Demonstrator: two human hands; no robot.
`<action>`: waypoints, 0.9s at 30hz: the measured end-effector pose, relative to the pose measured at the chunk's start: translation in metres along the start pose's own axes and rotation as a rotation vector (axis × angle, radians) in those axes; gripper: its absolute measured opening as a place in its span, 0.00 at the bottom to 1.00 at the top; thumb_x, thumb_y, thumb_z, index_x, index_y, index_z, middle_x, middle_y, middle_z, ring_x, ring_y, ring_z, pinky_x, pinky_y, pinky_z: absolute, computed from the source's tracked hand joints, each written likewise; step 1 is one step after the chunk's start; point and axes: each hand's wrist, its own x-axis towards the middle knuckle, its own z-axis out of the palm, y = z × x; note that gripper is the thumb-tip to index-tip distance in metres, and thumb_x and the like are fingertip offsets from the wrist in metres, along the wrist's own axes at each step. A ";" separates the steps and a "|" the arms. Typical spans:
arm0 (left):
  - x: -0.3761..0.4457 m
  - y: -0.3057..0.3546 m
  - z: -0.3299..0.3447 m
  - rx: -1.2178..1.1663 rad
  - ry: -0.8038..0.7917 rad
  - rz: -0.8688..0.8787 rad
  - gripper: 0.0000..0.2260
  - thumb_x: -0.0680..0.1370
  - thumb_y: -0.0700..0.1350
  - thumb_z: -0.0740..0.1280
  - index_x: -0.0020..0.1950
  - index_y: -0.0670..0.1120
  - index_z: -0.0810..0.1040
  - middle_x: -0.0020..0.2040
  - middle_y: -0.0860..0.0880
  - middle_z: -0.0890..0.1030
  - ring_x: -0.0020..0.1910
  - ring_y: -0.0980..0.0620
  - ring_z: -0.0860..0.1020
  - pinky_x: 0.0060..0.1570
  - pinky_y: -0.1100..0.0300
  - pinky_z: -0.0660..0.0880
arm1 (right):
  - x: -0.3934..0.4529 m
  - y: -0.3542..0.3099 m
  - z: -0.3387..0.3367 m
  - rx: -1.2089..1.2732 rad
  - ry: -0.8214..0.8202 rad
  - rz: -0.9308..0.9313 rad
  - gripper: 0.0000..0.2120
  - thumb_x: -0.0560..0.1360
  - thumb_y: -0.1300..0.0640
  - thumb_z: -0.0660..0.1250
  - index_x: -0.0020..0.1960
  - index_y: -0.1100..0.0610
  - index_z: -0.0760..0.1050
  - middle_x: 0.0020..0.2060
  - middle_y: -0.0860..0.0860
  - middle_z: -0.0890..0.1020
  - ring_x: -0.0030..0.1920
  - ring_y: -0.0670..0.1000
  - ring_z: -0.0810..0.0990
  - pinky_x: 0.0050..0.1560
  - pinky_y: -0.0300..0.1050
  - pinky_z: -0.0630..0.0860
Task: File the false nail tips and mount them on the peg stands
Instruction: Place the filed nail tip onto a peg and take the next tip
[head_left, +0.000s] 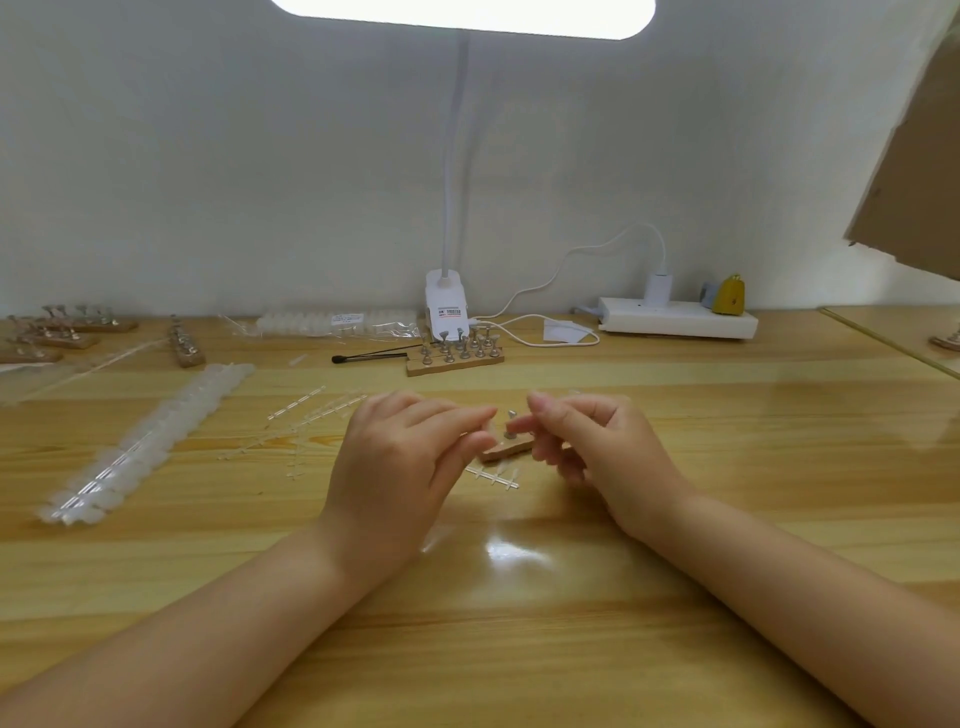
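In the head view, the left hand (400, 457) and right hand (587, 447) meet over a small wooden peg stand (506, 451) lying on the worktop (727, 467). The right grip pinches a metal peg (511, 422); the left fingers seem to press a nail tip against it, though I cannot tell for sure. Long strips of nail tips (150, 441) lie unused at left. Stands at far left (57, 332) look filled, so the work seems partway done.
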 end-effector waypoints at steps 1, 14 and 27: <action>0.000 -0.001 0.000 0.005 -0.020 -0.026 0.14 0.77 0.53 0.62 0.53 0.48 0.84 0.46 0.54 0.84 0.45 0.49 0.80 0.49 0.52 0.70 | 0.001 0.000 -0.002 -0.082 0.084 -0.051 0.13 0.75 0.48 0.67 0.38 0.54 0.84 0.27 0.48 0.78 0.29 0.44 0.73 0.29 0.34 0.68; -0.002 0.001 0.007 0.011 -0.247 -0.154 0.14 0.79 0.54 0.62 0.58 0.52 0.81 0.49 0.56 0.83 0.50 0.52 0.77 0.54 0.56 0.64 | 0.009 0.016 -0.017 -1.184 0.221 -0.257 0.11 0.77 0.48 0.64 0.47 0.51 0.84 0.34 0.47 0.81 0.36 0.50 0.78 0.31 0.42 0.68; -0.002 0.000 0.015 0.057 -0.308 -0.186 0.12 0.80 0.55 0.60 0.60 0.55 0.78 0.53 0.57 0.81 0.56 0.55 0.73 0.57 0.59 0.61 | 0.019 0.021 -0.009 -1.184 0.168 -0.099 0.16 0.79 0.45 0.59 0.43 0.51 0.81 0.34 0.48 0.81 0.38 0.52 0.78 0.30 0.43 0.67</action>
